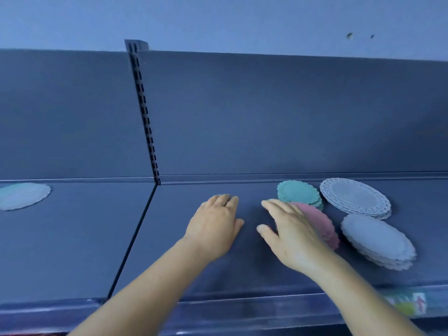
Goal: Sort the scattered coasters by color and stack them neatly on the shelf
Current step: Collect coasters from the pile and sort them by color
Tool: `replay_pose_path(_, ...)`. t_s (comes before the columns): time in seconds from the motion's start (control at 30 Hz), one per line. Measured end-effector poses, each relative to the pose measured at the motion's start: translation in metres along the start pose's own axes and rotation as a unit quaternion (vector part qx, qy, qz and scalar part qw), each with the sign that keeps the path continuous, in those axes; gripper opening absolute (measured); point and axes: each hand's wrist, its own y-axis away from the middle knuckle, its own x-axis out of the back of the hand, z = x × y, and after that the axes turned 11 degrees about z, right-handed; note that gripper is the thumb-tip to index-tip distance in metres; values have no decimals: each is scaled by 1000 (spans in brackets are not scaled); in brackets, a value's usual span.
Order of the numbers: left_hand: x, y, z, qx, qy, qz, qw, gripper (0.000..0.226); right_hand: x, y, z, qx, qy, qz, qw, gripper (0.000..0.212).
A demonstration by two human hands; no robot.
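On the dark shelf (218, 270) lie several coaster stacks at the right: a teal stack (299, 193), a white lacy stack (355, 198), a pale grey stack (378, 240), and a pink stack (322, 224). My right hand (288, 229) lies flat with fingers spread, its outer edge against the pink stack and partly hiding it. My left hand (215, 224) rests palm down on bare shelf to the left, fingers loosely together, holding nothing. A single pale teal coaster (23, 195) lies far left on the neighbouring shelf section.
A slotted upright (145, 117) divides the back panel into two sections. The shelf's front edge carries a clear price rail (266, 309) with a coloured label (409, 304) at the right. A wall rises above the back panel.
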Motion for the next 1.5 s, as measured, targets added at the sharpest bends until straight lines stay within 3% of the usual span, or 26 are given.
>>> replay_pose_path(0.43,79,107,-171,97,-47,39,993,55,-55,-8,-196,100,-63,-47,992,58)
replay_pose_path(0.83,140,184,-317,129,-66,49,988,55,-110,-14,-362,115,-103,-47,987,55)
replay_pose_path(1.17,158,200,-411,197,-66,57,976,56,-148,-55,-437,149,-97,-82,981,53)
replay_pose_path(1.5,144,136,-472,226,-51,13,973,50,-197,-140,-454,112,-68,-127,983,62)
